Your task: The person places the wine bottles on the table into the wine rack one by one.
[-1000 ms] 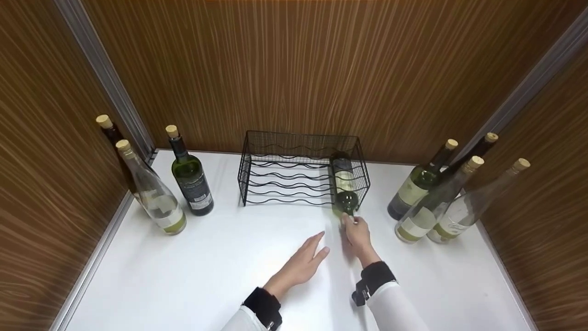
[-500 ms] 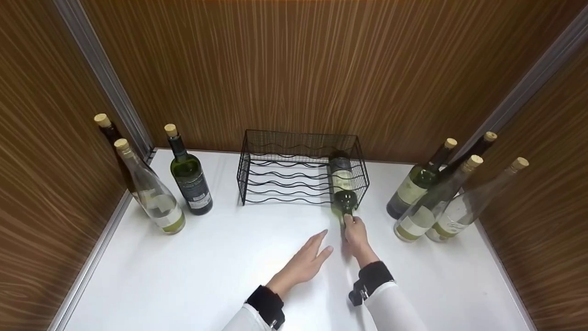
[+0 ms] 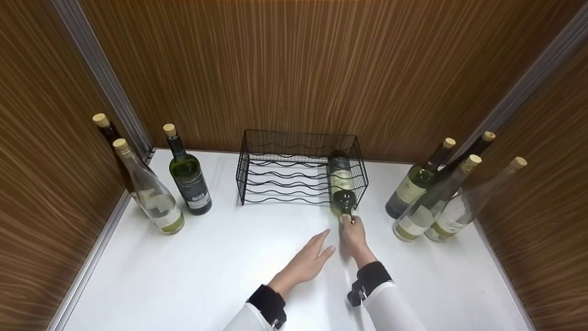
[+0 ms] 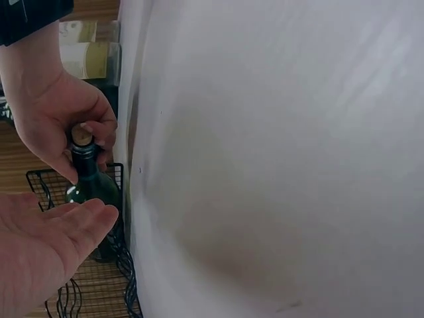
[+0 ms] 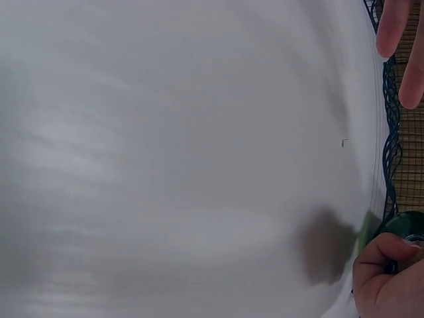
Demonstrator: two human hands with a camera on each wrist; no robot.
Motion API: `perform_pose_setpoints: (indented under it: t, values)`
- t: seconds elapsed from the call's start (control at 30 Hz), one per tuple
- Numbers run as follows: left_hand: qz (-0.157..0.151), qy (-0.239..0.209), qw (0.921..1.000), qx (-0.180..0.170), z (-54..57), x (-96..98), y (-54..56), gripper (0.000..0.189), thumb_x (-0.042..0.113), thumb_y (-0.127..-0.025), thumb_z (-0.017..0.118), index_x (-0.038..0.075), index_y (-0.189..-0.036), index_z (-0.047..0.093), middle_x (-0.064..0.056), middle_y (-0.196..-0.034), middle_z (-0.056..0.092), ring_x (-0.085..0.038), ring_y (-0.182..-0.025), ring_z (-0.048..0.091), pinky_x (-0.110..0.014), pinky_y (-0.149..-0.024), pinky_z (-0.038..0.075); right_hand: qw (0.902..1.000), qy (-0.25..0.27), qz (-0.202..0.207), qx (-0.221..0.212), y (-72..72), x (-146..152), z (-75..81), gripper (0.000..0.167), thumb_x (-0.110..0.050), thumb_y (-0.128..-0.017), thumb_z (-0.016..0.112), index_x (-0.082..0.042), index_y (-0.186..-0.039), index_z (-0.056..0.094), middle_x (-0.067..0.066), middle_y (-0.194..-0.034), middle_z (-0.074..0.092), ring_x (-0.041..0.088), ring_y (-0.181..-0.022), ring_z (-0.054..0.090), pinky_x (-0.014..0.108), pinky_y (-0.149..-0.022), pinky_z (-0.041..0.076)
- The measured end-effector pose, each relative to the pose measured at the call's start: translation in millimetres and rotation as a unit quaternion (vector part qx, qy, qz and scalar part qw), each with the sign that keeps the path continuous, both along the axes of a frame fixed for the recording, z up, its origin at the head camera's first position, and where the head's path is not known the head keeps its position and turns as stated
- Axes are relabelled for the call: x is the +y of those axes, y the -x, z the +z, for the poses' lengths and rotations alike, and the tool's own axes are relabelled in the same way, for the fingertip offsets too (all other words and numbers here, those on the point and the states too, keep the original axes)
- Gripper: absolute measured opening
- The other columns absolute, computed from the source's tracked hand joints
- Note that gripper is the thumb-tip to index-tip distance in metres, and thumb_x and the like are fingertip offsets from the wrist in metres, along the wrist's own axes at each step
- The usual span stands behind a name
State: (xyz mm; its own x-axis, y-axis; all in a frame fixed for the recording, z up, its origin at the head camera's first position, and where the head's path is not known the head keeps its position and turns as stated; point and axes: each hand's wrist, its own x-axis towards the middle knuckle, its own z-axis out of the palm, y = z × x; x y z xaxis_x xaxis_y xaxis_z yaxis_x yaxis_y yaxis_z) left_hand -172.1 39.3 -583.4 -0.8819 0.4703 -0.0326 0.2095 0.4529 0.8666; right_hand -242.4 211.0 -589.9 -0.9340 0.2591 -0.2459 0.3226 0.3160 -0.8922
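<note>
A green wine bottle [image 3: 342, 181] lies in the rightmost slot of a black wire wine rack [image 3: 285, 186], its neck toward the person. The right hand [image 3: 355, 234] grips that neck, and in the left wrist view the cork [image 4: 82, 135] shows between its curled fingers. To the left of it, the left hand [image 3: 307, 263] hovers over the table with fingers straight and thumb apart, holding nothing. In the right wrist view the right hand [image 5: 391, 275] is partly cut off at the lower right corner.
On the left stand a dark green bottle [image 3: 190, 184], a clear bottle [image 3: 158, 197] and a dark brown one [image 3: 120, 156], all corked. Several more corked bottles, among them a green one [image 3: 413, 186], stand at right. Wood-grain panels [image 3: 294, 69] enclose the white table [image 3: 193, 271].
The left hand has shifted slightly right and keeps its fingers straight. The right hand stays on the bottle's neck, and the bottle lies in the same slot. The whole view has drifted a little.
</note>
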Motion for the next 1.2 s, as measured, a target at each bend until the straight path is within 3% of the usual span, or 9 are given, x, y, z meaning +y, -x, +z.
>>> perform_pose_setpoints:
  t: [0.53, 0.77, 0.87, 1.0, 1.2]
  values:
    - [0.004, 0.001, 1.0000, -0.009, -2.7, -6.3, -1.1, 0.074, 0.061, -0.101, 0.023, 0.013, -0.157, 0.023, -0.013, -0.158, 0.027, -0.029, -0.145, 0.025, -0.048, -0.115, 0.023, 0.9998, 0.010, 0.009, -0.017, 1.4, 5, -0.7, 0.054, -0.031, -0.107, 0.032, 0.012, -0.139, 0.039, 0.031, -0.139, 0.044, 0.042, -0.134, 0.037, 0.051, -0.112, 0.028]
    - [0.021, -0.007, 0.9996, -0.019, -4.0, -11.3, 3.2, 0.075, 0.062, -0.100, 0.023, 0.014, -0.157, 0.023, -0.013, -0.159, 0.026, -0.029, -0.145, 0.024, -0.049, -0.115, 0.022, 0.9989, 0.009, -0.003, -0.045, 0.0, 2, 8.5, 0.059, -0.034, -0.105, 0.037, 0.009, -0.146, 0.031, 0.029, -0.139, 0.043, 0.039, -0.124, 0.046, 0.049, -0.100, 0.043]
    - [0.028, -0.014, 0.9993, -0.020, -3.8, -15.4, 6.2, 0.075, 0.062, -0.100, 0.024, 0.014, -0.157, 0.022, -0.012, -0.159, 0.025, -0.029, -0.146, 0.023, -0.049, -0.116, 0.021, 0.9992, -0.018, -0.004, -0.034, -1.0, 1, 13.2, 0.063, -0.033, -0.104, 0.041, 0.010, -0.148, 0.024, 0.032, -0.142, 0.039, 0.041, -0.125, 0.046, 0.049, -0.101, 0.043]
    - [0.037, -0.017, 0.9987, -0.029, -3.7, -23.6, 8.8, 0.076, 0.063, -0.100, 0.024, 0.014, -0.157, 0.021, -0.012, -0.160, 0.023, -0.029, -0.146, 0.021, -0.050, -0.116, 0.019, 0.9960, -0.088, 0.014, -0.005, -4.3, -1, 19.0, 0.071, -0.032, -0.102, 0.048, 0.011, -0.150, 0.018, 0.038, -0.142, 0.032, 0.048, -0.131, 0.038, 0.053, -0.109, 0.033]
    - [0.071, -0.016, 0.9969, -0.029, -4.6, -43.8, 14.2, 0.075, 0.061, -0.101, 0.025, 0.011, -0.157, 0.021, -0.016, -0.159, 0.023, -0.032, -0.146, 0.020, -0.051, -0.116, 0.018, 0.9774, -0.196, 0.072, 0.035, -10.8, -3, 28.6, 0.076, -0.035, -0.099, 0.056, 0.007, -0.152, 0.020, 0.036, -0.142, 0.029, 0.052, -0.131, 0.033, 0.060, -0.106, 0.032]
